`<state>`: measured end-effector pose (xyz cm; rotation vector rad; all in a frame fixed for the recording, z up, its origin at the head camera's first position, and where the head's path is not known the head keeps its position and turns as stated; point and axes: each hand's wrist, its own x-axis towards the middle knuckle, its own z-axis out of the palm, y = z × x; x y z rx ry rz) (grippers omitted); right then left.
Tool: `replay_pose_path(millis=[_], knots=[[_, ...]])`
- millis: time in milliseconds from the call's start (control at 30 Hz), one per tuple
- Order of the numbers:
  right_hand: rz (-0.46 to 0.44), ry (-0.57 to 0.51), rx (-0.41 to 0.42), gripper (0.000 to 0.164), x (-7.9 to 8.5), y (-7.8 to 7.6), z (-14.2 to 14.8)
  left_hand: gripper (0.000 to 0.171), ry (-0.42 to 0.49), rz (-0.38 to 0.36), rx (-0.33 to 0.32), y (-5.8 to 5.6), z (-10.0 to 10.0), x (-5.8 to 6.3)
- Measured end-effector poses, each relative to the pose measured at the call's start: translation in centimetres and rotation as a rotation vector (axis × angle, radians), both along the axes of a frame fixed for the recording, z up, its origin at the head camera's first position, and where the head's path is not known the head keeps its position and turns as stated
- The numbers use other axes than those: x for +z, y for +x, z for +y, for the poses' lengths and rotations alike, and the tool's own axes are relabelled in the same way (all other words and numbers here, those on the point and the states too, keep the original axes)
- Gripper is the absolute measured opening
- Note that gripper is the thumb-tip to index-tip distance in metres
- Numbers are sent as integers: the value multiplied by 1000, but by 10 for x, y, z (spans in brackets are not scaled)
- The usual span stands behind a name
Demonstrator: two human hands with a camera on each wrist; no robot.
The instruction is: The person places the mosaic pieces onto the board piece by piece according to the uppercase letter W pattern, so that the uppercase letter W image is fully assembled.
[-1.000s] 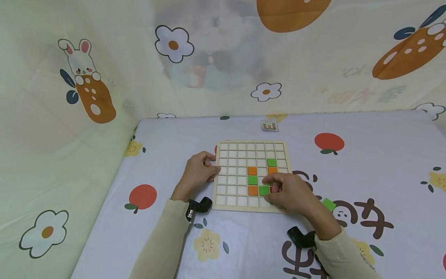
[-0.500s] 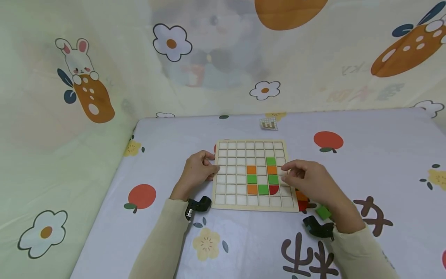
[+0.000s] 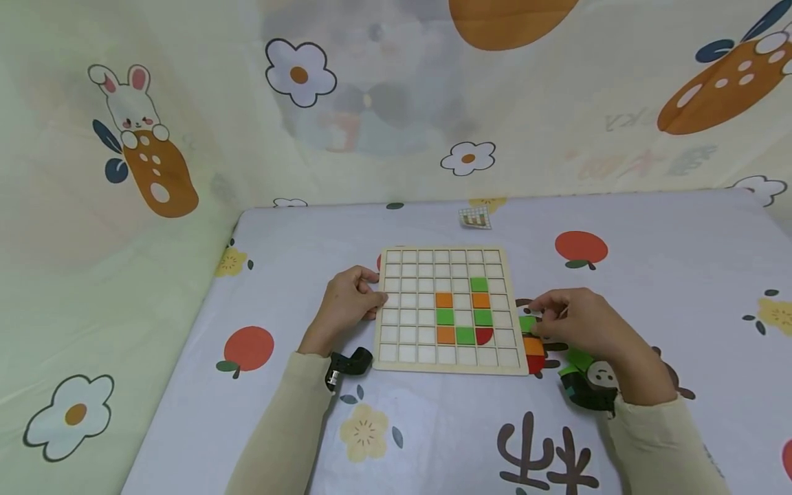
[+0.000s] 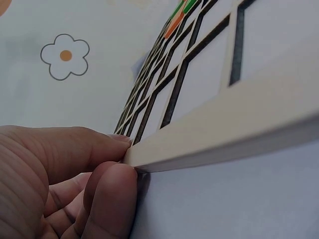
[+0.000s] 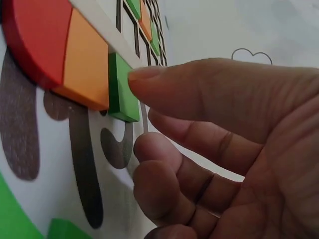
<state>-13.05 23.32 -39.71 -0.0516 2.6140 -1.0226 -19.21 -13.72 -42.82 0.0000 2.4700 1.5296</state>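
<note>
My left hand [image 3: 348, 300] pinches the left edge of a pale wooden grid board [image 3: 378, 354]; the left wrist view shows the thumb and a finger at the frame [image 4: 224, 127]. Orange, green and red tiles fill some of its cells, including a red rounded tile [image 3: 485, 336] at the lower right. Past the board's right edge, my right hand [image 3: 581, 320] is at a loose green tile [image 3: 527, 324]. In the right wrist view the thumb tip overlaps the edge of that green tile [image 5: 123, 89], with the other fingers bent beside it.
An orange tile [image 3: 533, 346] and a red rounded tile [image 3: 535, 364] lie in line with the green one along the board. Another green tile [image 3: 579, 357] lies by the right wrist. A small printed grid card [image 3: 475, 218] lies behind the board on the patterned cloth.
My right hand has moved right, off the board, to the loose green tile beside it. The red rounded tile it covered on the board now shows. The left hand keeps its place.
</note>
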Motion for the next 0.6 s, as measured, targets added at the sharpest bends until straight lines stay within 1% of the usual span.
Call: replay_pose_path(millis=[200, 400, 600], knots=[[-30, -22, 7, 38, -3, -1, -1, 32, 4, -1, -1, 0, 0, -1], [-43, -27, -6, 32, -5, -1, -3, 31, 8, 1, 0, -1, 0, -1], [-72, -2, -27, 29, -3, -1, -4, 31, 0, 2, -1, -1, 0, -2]])
